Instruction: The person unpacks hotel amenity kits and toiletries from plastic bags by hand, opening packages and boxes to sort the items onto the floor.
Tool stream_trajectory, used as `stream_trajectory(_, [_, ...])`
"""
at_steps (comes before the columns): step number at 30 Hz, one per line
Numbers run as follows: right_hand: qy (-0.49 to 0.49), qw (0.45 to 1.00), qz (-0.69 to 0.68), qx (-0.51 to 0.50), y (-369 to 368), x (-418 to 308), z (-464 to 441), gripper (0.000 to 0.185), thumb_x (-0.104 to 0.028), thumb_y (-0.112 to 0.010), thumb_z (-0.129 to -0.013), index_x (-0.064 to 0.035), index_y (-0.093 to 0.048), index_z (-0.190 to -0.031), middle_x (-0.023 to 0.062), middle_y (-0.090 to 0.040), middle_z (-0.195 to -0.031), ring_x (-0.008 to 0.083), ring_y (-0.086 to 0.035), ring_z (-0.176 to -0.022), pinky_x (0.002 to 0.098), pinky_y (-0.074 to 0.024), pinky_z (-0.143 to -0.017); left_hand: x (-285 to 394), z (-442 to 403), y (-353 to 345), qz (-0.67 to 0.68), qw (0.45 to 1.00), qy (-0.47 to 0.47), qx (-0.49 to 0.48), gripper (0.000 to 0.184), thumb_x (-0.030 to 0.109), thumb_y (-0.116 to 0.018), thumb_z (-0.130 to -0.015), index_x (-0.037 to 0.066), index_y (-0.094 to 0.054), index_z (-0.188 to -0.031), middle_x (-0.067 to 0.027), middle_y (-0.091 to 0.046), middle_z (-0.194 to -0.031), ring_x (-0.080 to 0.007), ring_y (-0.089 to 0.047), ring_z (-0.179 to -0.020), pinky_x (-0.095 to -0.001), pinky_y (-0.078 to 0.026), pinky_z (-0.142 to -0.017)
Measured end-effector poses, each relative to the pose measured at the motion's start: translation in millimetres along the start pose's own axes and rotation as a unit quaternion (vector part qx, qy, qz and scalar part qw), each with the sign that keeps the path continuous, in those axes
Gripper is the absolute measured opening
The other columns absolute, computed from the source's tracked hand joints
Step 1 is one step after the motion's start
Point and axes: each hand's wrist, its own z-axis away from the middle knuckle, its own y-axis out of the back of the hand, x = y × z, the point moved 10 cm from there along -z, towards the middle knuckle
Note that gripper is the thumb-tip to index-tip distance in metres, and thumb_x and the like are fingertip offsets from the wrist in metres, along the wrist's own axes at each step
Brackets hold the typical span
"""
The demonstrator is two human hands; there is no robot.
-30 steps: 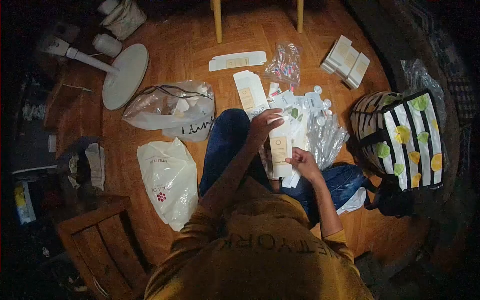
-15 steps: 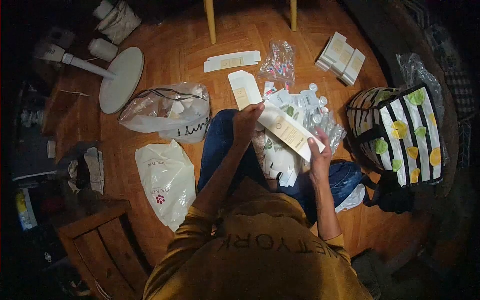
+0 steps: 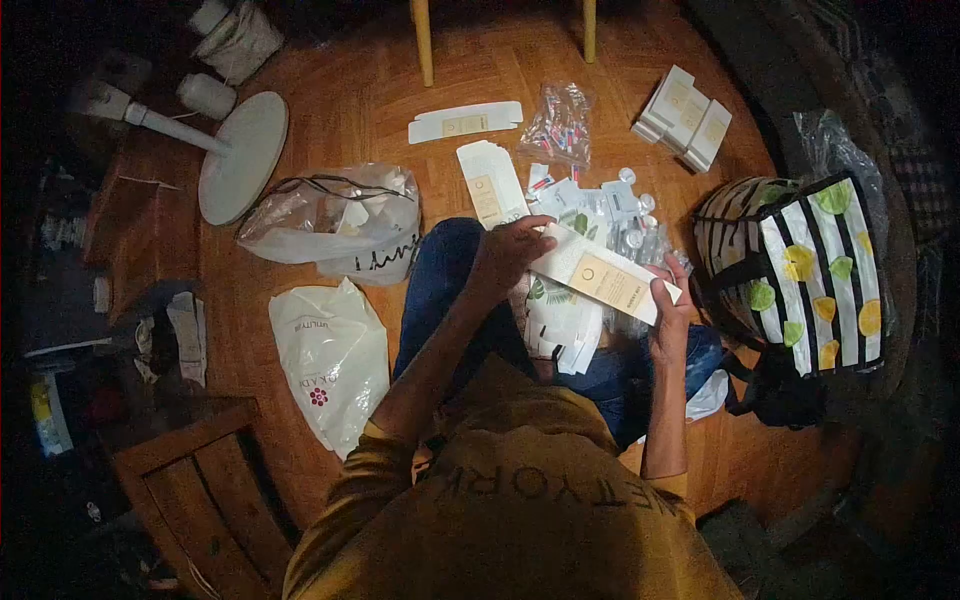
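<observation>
Between my two hands is a long white carton with a beige label, held slanting down to the right above my lap. My left hand grips its upper left end, the fingers covering that end. At the lower right end, my right hand pinches it with the thumb on the near face. Just beyond my left hand lies another white carton, flat on the floor. Under and behind the held carton are a white sheet with green leaf prints and small clear packets.
Farther off are a flat carton, a clear bag of small coloured items and stacked cartons. A striped fruit-print bag stands at right. Plastic bags and a round white stand base are at left.
The carton has shifted right and tilted a little flatter, its label facing up more. My right hand moved right with it; my left hand now covers more of its left end.
</observation>
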Motion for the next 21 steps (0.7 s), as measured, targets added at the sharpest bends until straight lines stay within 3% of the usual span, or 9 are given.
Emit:
stream_trajectory(2, [0.038,0.999,0.010,0.001,-7,-13,3,0.058,-0.012,-0.064,-0.075,-0.0042,-0.035,-0.125,0.0078,-0.056,-0.099,0.0143,-0.053,-0.091,0.0257,-0.0409,-0.082,13,5,-5,-0.019,0.999,-0.031,0.017,0.030,0.020,-0.054,-0.082,0.006,-0.056,-0.109,-0.0099,-0.062,-0.086,-0.0105,-0.056,-0.072,-0.0252,-0.045,-0.066])
stream_trajectory(4, [0.077,0.997,0.021,0.004,-9,-28,5,0.064,-0.013,-0.066,-0.073,-0.0044,-0.033,-0.126,0.0077,-0.055,-0.099,0.0143,-0.053,-0.090,0.0257,-0.0407,-0.082,40,13,3,0.055,0.988,-0.120,0.081,0.031,0.021,-0.057,-0.081,0.005,-0.056,-0.108,-0.0113,-0.062,-0.095,-0.0170,-0.058,-0.088,-0.0273,-0.044,-0.076])
stream_trajectory(6, [0.056,0.992,0.106,-0.036,-11,-28,4,0.072,-0.010,-0.069,-0.068,-0.0047,-0.030,-0.129,0.0054,-0.054,-0.095,0.0135,-0.052,-0.089,0.0248,-0.0402,-0.082,44,16,1,0.083,0.989,-0.112,0.040,0.030,0.020,-0.056,-0.081,0.005,-0.056,-0.108,-0.0120,-0.061,-0.098,-0.0171,-0.058,-0.089,-0.0274,-0.045,-0.078])
stream_trajectory(8, [0.025,0.998,0.043,-0.044,-1,-20,2,0.074,-0.008,-0.070,-0.067,-0.0043,-0.030,-0.129,0.0043,-0.053,-0.093,0.0133,-0.052,-0.088,0.0245,-0.0403,-0.081,43,19,0,0.111,0.989,-0.100,0.004,0.029,0.018,-0.055,-0.082,0.006,-0.055,-0.108,-0.0128,-0.060,-0.101,-0.0172,-0.059,-0.091,-0.0276,-0.045,-0.079])
stream_trajectory(11, [-0.023,0.997,-0.042,-0.053,5,-1,-3,0.074,-0.002,-0.070,-0.064,-0.0029,-0.031,-0.127,0.0012,-0.050,-0.085,0.0127,-0.052,-0.086,0.0230,-0.0412,-0.079,57,23,-6,0.095,0.984,-0.140,-0.058,0.028,0.018,-0.055,-0.082,0.007,-0.056,-0.108,-0.0120,-0.062,-0.096,-0.0158,-0.060,-0.086,-0.0278,-0.047,-0.074])
stream_trajectory(13, [-0.004,0.996,-0.057,-0.069,5,1,-3,0.072,-0.002,-0.068,-0.066,-0.0018,-0.030,-0.127,0.0017,-0.048,-0.087,0.0133,-0.051,-0.087,0.0244,-0.0408,-0.082,52,19,-1,0.012,0.997,-0.066,-0.026,0.027,0.016,-0.057,-0.081,0.007,-0.056,-0.106,-0.0105,-0.063,-0.089,-0.0124,-0.060,-0.081,-0.0265,-0.048,-0.070])
stream_trajectory(16, [-0.003,0.998,-0.058,-0.038,9,1,-3,0.067,-0.002,-0.067,-0.069,-0.0001,-0.032,-0.125,0.0010,-0.048,-0.085,0.0126,-0.051,-0.084,0.0241,-0.0427,-0.079,48,22,3,0.064,0.997,-0.048,0.022,0.026,0.021,-0.055,-0.083,0.008,-0.056,-0.105,-0.0089,-0.062,-0.079,-0.0089,-0.056,-0.072,-0.0247,-0.045,-0.064])
stream_trajectory(20, [0.010,0.991,-0.122,-0.055,7,0,-4,0.061,-0.002,-0.066,-0.071,-0.0018,-0.034,-0.123,0.0030,-0.051,-0.090,0.0150,-0.053,-0.088,0.0263,-0.0442,-0.080,51,26,3,0.001,0.993,-0.052,0.104,0.023,0.020,-0.050,-0.086,0.007,-0.055,-0.104,-0.0106,-0.060,-0.077,-0.0129,-0.056,-0.067,-0.0255,-0.044,-0.061])
stream_trajectory(21, [0.005,0.987,-0.150,-0.054,9,5,-6,0.061,-0.003,-0.066,-0.071,-0.0033,-0.034,-0.123,0.0047,-0.051,-0.095,0.0170,-0.052,-0.092,0.0284,-0.0435,-0.084,61,29,5,0.001,0.986,-0.093,0.137,0.022,0.019,-0.048,-0.087,0.006,-0.053,-0.104,-0.0106,-0.060,-0.077,-0.0150,-0.056,-0.066,-0.0259,-0.044,-0.061])
